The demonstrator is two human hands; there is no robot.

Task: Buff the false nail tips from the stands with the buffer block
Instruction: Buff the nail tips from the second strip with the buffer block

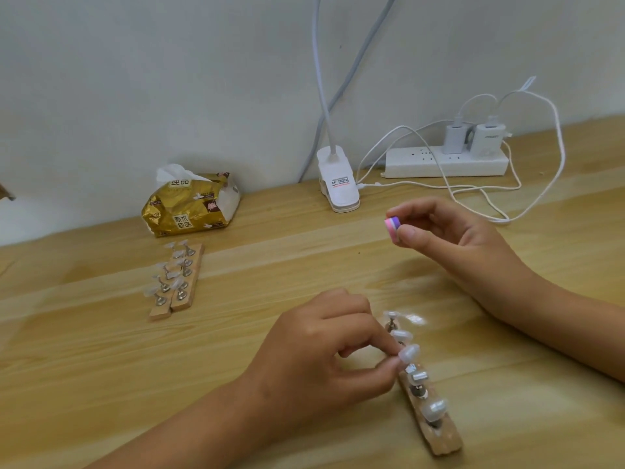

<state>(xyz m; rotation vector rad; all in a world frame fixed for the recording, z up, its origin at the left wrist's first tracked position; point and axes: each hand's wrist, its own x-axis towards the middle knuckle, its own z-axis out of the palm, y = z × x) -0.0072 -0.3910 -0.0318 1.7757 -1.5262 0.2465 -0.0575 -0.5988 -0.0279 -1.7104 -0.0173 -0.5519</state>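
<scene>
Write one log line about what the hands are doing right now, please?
left hand: pinching nail tip on near stand | right hand: holding buffer block raised, apart from tip | spare stands: untouched

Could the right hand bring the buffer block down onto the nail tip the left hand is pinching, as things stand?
Probably yes. The right hand holds the buffer block up above the near stand, with nothing between; the left hand pinches the nail tip from the side, leaving its top exposed.
</scene>
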